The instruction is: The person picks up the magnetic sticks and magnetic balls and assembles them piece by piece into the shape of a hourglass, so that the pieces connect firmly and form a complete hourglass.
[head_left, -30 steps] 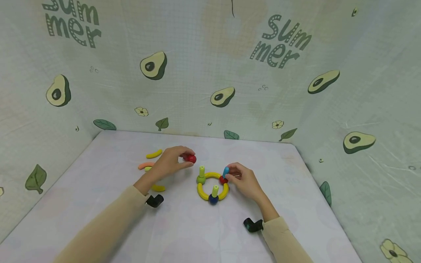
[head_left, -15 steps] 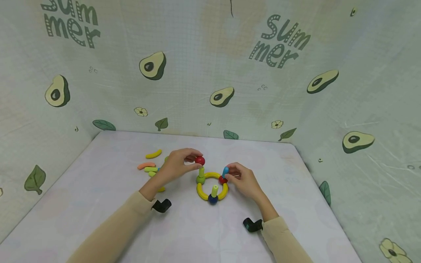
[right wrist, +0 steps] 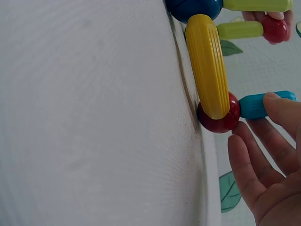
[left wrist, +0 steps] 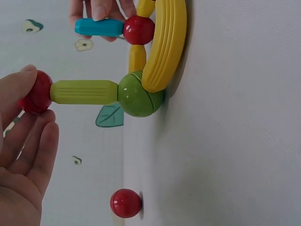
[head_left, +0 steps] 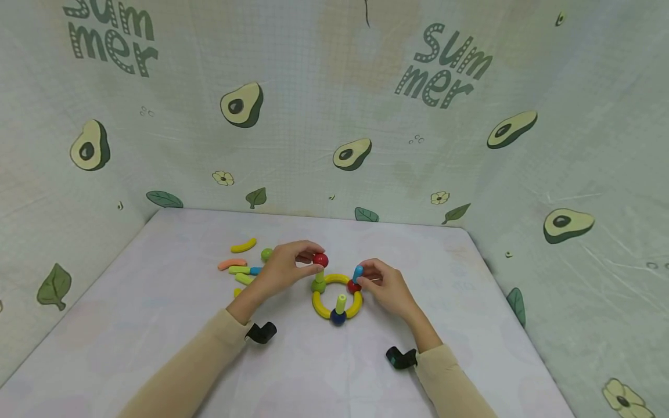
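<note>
My left hand [head_left: 284, 268] pinches a red ball [left wrist: 37, 92] between thumb and fingers. The ball sits at the top end of a light green stick [left wrist: 84, 92], which rises from a green ball [left wrist: 138, 96] in a ring of curved yellow sticks [left wrist: 167, 42]. Across the ring, my right hand [head_left: 389, 287] pinches a blue stick [right wrist: 254, 106] standing on another red ball [right wrist: 218, 118]. At the near side a dark blue ball [head_left: 338, 317] carries a second light green stick [head_left: 341, 303], upright with its top end bare.
Left of the ring lie a yellow curved stick [head_left: 244, 245], an orange stick [head_left: 232, 264], a green ball [head_left: 266, 254] and several green and blue sticks. A loose red ball [left wrist: 126, 203] shows in the left wrist view. Printed cloth walls [head_left: 292, 174] border the table.
My left hand has carried the red ball right, over to the light green stick, and lowered it to the stick's top. The right hand stays on the blue stick.
</note>
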A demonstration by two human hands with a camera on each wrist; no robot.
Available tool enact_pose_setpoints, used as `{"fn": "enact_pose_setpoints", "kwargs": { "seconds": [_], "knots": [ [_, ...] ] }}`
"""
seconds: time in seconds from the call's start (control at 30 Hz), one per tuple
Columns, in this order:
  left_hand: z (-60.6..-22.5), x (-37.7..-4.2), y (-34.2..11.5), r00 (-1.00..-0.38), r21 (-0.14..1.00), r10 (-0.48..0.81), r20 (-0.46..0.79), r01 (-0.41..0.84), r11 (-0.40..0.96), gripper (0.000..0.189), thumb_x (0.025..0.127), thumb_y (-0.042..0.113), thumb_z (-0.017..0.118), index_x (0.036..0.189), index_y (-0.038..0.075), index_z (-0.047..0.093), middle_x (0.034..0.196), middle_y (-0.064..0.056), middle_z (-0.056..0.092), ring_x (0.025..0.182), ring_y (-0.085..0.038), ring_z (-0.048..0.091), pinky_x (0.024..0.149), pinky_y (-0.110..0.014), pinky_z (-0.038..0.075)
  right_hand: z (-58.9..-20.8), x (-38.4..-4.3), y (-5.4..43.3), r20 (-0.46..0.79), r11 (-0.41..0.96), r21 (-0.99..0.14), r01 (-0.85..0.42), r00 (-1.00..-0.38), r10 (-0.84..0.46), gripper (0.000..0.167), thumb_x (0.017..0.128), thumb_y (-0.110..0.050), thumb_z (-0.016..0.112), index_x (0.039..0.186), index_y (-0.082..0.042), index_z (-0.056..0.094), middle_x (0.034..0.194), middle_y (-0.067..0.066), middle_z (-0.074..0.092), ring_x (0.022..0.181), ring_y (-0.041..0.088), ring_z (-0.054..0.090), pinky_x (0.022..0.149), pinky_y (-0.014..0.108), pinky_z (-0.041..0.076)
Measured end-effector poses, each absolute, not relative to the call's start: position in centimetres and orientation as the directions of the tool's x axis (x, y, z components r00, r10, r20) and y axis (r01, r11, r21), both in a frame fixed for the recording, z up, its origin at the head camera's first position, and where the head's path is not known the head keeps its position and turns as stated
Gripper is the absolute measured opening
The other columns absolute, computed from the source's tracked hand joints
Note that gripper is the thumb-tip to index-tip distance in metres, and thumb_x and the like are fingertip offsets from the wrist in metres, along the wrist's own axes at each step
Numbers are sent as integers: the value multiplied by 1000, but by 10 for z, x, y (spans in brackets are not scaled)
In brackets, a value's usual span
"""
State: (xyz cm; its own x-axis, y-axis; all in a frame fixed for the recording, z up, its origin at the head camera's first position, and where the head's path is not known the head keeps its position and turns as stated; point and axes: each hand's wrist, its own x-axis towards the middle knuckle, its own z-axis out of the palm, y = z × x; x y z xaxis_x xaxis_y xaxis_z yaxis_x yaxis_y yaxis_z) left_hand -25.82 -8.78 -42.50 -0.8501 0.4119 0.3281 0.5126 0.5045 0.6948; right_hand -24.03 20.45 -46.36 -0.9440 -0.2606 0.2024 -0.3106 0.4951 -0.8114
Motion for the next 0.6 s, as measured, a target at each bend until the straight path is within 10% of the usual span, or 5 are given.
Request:
{"fn": "enact_pose_setpoints", "kwargs": {
  "seconds": [0.6],
  "knots": [
    [-434, -253, -80, -848, 758, 424, 318, 496, 423, 40, 94, 15, 83, 132, 14, 71, 124, 1, 75, 106, -13, 73, 95, -27, 60, -463, -239, 200, 185, 511, -809, -290, -951, -247, 22, 100, -14, 76, 121, -15, 68, 113, 0, 77, 105, 19, 73, 93, 35, 62]
  ]
}}
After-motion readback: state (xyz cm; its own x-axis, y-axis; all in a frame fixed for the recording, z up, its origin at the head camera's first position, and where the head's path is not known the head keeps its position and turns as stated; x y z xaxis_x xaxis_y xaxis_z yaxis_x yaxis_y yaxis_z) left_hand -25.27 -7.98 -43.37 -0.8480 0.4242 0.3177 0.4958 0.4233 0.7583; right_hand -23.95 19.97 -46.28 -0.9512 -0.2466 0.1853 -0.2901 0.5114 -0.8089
